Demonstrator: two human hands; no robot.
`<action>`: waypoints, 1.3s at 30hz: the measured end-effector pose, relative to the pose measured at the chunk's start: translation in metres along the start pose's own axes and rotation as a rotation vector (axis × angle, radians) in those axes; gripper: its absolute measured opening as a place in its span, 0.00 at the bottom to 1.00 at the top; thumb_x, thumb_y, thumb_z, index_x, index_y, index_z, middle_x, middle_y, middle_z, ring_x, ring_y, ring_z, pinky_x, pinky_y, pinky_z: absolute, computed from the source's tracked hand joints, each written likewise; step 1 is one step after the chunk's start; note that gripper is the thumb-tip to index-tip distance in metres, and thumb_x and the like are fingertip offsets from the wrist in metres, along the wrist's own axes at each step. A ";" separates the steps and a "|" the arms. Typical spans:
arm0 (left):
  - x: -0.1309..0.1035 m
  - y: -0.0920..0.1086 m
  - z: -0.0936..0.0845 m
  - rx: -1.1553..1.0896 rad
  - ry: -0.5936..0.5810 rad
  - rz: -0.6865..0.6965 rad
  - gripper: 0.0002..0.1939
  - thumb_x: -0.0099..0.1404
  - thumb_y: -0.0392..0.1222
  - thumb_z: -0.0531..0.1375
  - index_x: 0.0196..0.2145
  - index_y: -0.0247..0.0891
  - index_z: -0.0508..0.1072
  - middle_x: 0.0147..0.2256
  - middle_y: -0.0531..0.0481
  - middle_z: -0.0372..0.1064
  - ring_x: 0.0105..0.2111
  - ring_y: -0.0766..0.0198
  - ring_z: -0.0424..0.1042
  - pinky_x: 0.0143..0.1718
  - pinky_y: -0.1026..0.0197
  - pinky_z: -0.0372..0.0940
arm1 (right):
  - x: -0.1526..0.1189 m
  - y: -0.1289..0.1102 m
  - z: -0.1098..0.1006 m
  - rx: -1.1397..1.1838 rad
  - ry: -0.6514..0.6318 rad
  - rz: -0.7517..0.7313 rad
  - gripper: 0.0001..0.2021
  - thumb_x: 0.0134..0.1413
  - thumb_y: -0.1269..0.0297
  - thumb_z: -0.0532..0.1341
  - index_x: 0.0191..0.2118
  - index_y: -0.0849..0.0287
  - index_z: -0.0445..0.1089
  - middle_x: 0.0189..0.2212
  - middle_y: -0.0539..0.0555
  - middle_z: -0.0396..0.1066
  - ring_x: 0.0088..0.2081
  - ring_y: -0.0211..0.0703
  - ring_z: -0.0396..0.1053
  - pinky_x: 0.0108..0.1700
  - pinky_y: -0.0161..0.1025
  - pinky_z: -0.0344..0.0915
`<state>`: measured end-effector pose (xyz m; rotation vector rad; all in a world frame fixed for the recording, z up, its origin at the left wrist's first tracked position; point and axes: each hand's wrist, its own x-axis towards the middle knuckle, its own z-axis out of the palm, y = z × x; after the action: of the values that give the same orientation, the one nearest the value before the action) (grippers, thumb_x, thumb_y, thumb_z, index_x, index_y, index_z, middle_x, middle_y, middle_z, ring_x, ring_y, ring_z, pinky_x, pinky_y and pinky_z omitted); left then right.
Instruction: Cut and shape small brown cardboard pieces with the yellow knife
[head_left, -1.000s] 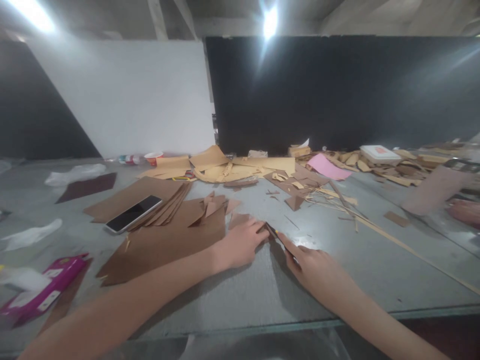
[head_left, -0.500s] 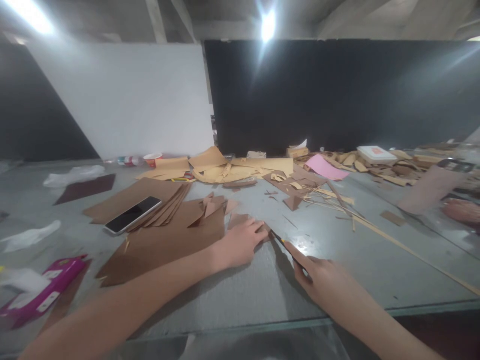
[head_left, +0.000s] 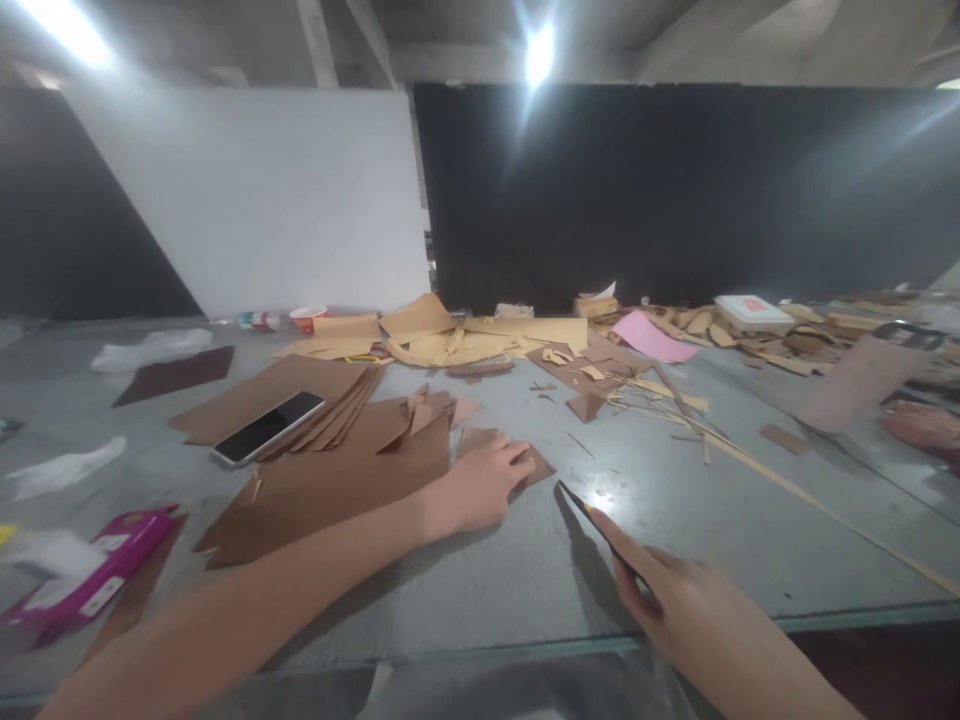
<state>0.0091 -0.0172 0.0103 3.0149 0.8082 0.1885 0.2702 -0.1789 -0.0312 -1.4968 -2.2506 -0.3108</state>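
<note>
The left hand (head_left: 484, 485) presses a small brown piece (head_left: 538, 467) flat on the grey surface (head_left: 465, 610). The right hand's (head_left: 679, 595) grip is closed around a slim dark tool (head_left: 600, 525), probably a knife, its tip near that piece.

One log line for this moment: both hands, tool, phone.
left hand: fingers on brown piece | right hand: holding black tool | tool tip: clear of piece | phone: on brown sheets
</note>
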 end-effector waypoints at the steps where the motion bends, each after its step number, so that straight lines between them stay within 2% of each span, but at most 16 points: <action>1: 0.000 0.000 0.000 -0.004 0.005 0.000 0.17 0.60 0.25 0.58 0.46 0.36 0.72 0.54 0.39 0.69 0.52 0.47 0.66 0.52 0.49 0.66 | -0.002 0.000 -0.002 0.004 -0.004 0.009 0.29 0.70 0.66 0.52 0.74 0.54 0.58 0.19 0.48 0.73 0.14 0.41 0.69 0.19 0.35 0.51; 4: 0.001 0.000 0.000 -0.014 0.012 0.012 0.19 0.59 0.24 0.59 0.47 0.36 0.73 0.54 0.39 0.69 0.51 0.47 0.67 0.51 0.49 0.66 | -0.006 0.002 -0.008 0.003 -0.031 0.030 0.29 0.71 0.64 0.52 0.75 0.52 0.56 0.22 0.49 0.74 0.16 0.43 0.71 0.19 0.36 0.54; 7: 0.000 -0.002 0.000 -0.016 0.018 0.020 0.22 0.58 0.23 0.59 0.49 0.35 0.73 0.57 0.37 0.69 0.54 0.46 0.66 0.53 0.49 0.66 | 0.002 0.013 -0.004 -0.054 -0.053 0.045 0.28 0.74 0.62 0.51 0.76 0.53 0.54 0.25 0.51 0.75 0.20 0.44 0.74 0.22 0.37 0.59; 10: -0.003 -0.009 0.001 -0.053 0.030 0.075 0.24 0.58 0.22 0.58 0.51 0.35 0.74 0.63 0.38 0.67 0.57 0.47 0.67 0.55 0.48 0.66 | 0.022 0.032 0.009 -0.221 -0.087 0.085 0.29 0.74 0.64 0.53 0.76 0.54 0.53 0.26 0.52 0.74 0.22 0.46 0.73 0.24 0.38 0.60; 12: -0.005 -0.016 0.003 -0.097 0.027 0.129 0.26 0.57 0.20 0.57 0.52 0.36 0.74 0.67 0.41 0.65 0.58 0.49 0.68 0.57 0.48 0.66 | 0.041 0.045 0.018 -0.335 -0.112 0.088 0.29 0.72 0.68 0.55 0.74 0.55 0.56 0.26 0.53 0.73 0.24 0.48 0.73 0.27 0.38 0.61; 15: -0.009 -0.028 0.005 -0.159 0.024 0.179 0.31 0.55 0.19 0.56 0.54 0.38 0.75 0.68 0.44 0.64 0.62 0.50 0.67 0.59 0.48 0.66 | 0.073 0.056 0.026 -0.403 -0.149 -0.001 0.29 0.69 0.74 0.56 0.73 0.57 0.59 0.33 0.58 0.75 0.34 0.51 0.75 0.37 0.42 0.66; 18: -0.011 -0.033 0.008 -0.183 0.050 0.202 0.31 0.57 0.19 0.56 0.55 0.39 0.75 0.68 0.43 0.65 0.65 0.50 0.66 0.62 0.47 0.65 | 0.096 0.049 0.024 -0.394 -0.071 -0.021 0.21 0.71 0.67 0.58 0.65 0.61 0.68 0.49 0.68 0.74 0.50 0.61 0.71 0.48 0.50 0.66; 20: -0.011 -0.031 0.008 -0.164 0.055 0.201 0.31 0.57 0.20 0.57 0.56 0.39 0.75 0.67 0.42 0.66 0.65 0.50 0.66 0.63 0.47 0.65 | 0.103 0.036 0.021 -0.297 -0.037 -0.121 0.18 0.73 0.64 0.56 0.63 0.60 0.70 0.57 0.68 0.70 0.56 0.62 0.66 0.55 0.54 0.62; 23: -0.011 -0.024 0.007 -0.126 0.042 0.189 0.31 0.58 0.20 0.57 0.57 0.38 0.74 0.66 0.40 0.67 0.64 0.50 0.68 0.64 0.49 0.65 | 0.102 0.015 0.019 -0.140 -0.086 -0.266 0.18 0.76 0.60 0.53 0.64 0.55 0.69 0.52 0.62 0.71 0.52 0.55 0.66 0.54 0.51 0.60; 26: -0.010 -0.019 0.005 -0.131 0.041 0.176 0.30 0.58 0.20 0.57 0.57 0.37 0.73 0.66 0.39 0.67 0.65 0.50 0.68 0.65 0.49 0.65 | 0.097 0.006 0.022 -0.144 -0.117 -0.258 0.16 0.76 0.60 0.53 0.57 0.60 0.74 0.42 0.59 0.71 0.45 0.53 0.65 0.48 0.49 0.58; 28: -0.010 -0.020 0.004 -0.150 0.042 0.174 0.31 0.57 0.19 0.57 0.56 0.36 0.74 0.65 0.39 0.68 0.65 0.50 0.68 0.65 0.49 0.64 | 0.096 0.010 0.024 -0.151 -0.127 -0.240 0.15 0.76 0.63 0.53 0.53 0.62 0.76 0.39 0.58 0.70 0.43 0.52 0.65 0.47 0.48 0.57; 30: -0.010 -0.024 0.004 -0.170 0.042 0.184 0.32 0.55 0.18 0.56 0.55 0.36 0.75 0.64 0.40 0.69 0.63 0.50 0.69 0.63 0.49 0.66 | 0.096 0.018 0.025 -0.130 -0.137 -0.247 0.15 0.76 0.65 0.53 0.53 0.61 0.76 0.38 0.57 0.71 0.42 0.50 0.65 0.47 0.47 0.56; 34: -0.009 -0.032 0.005 -0.240 0.058 0.263 0.27 0.52 0.17 0.54 0.44 0.37 0.78 0.61 0.43 0.74 0.58 0.51 0.73 0.56 0.51 0.70 | 0.096 0.030 0.022 -0.153 -0.145 -0.245 0.16 0.77 0.65 0.52 0.56 0.62 0.76 0.36 0.57 0.72 0.41 0.49 0.66 0.46 0.46 0.54; 36: -0.010 -0.035 0.005 -0.269 0.079 0.307 0.25 0.52 0.16 0.53 0.40 0.37 0.79 0.59 0.42 0.75 0.57 0.52 0.74 0.57 0.51 0.70 | 0.096 0.031 0.021 -0.188 -0.151 -0.229 0.17 0.77 0.66 0.52 0.56 0.64 0.76 0.35 0.58 0.73 0.42 0.50 0.67 0.46 0.46 0.54; 39: -0.011 -0.036 0.002 -0.234 0.108 0.338 0.29 0.53 0.16 0.54 0.46 0.38 0.79 0.63 0.41 0.71 0.62 0.50 0.69 0.61 0.47 0.67 | 0.098 0.032 0.023 -0.228 -0.149 -0.196 0.18 0.77 0.65 0.51 0.57 0.64 0.76 0.39 0.60 0.74 0.45 0.52 0.68 0.47 0.47 0.54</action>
<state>-0.0184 0.0084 0.0051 2.9103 0.2505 0.4200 0.2620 -0.0760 -0.0078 -1.4511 -2.5597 -0.5479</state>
